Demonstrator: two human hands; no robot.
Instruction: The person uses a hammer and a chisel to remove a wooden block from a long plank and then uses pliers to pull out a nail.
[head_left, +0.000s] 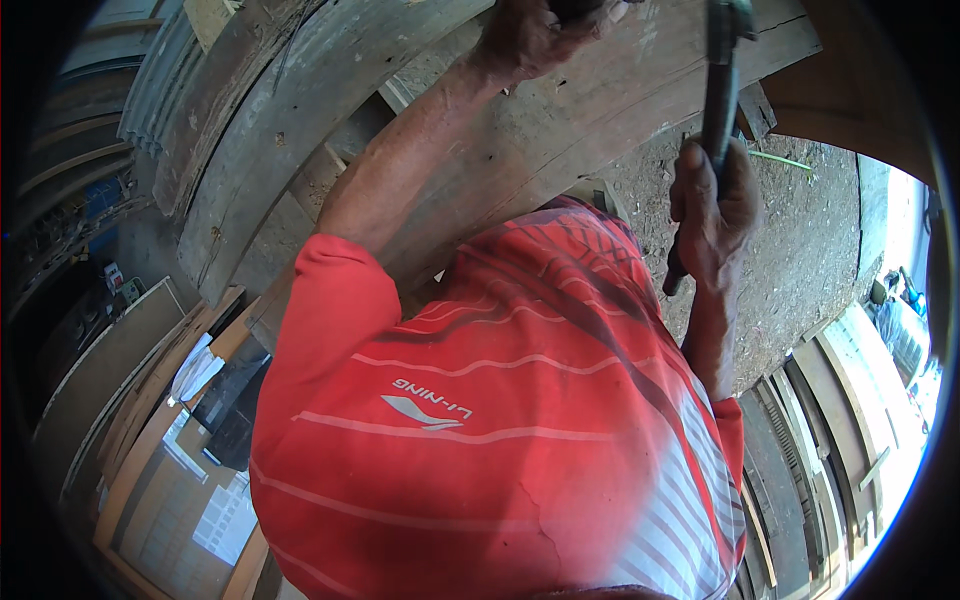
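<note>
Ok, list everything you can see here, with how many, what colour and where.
hammer: one, dark handle, upper right, gripped by the right hand
wooden planks: several, weathered grey-brown, across the top
dirt ground: brown, right of the planks
boards: several, pale wood, stacked lower left
timber frames: several, grey-brown, lower right
shirt: one, red with white stripes, centre
left hand: on the planks at the top edge, closed on something small I cannot make out
right hand: closed round the hammer handle
</note>
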